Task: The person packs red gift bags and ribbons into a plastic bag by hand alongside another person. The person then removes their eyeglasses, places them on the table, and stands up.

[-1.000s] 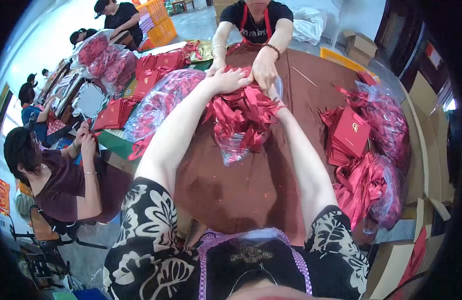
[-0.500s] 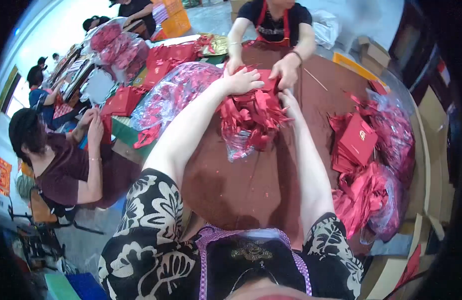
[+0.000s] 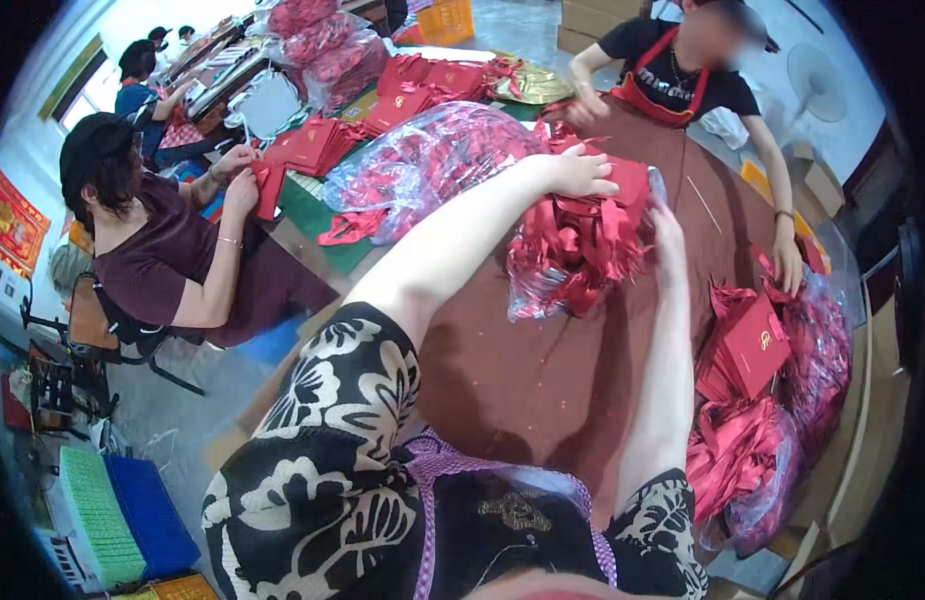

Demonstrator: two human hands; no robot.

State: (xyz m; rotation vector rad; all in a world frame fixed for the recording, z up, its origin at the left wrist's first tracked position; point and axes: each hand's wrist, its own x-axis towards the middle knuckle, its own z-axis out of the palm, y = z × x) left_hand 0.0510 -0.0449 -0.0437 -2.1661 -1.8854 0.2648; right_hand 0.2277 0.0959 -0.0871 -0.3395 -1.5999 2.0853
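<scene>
I'd say steadying: left hand (image 3: 578,173) spread on red bags (image 3: 590,232), one o'clock; right hand (image 3: 666,230), two o'clock, can't tell grip; next needs two-sided hold.

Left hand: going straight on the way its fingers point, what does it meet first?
The left hand would likely slide over the red gift bags beneath it, then first meet the clear plastic at their right edge; depth there is unclear.

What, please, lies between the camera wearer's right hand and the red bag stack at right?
Only brown tablecloth shows between the right hand and the red bag stack, in the head view.
</scene>
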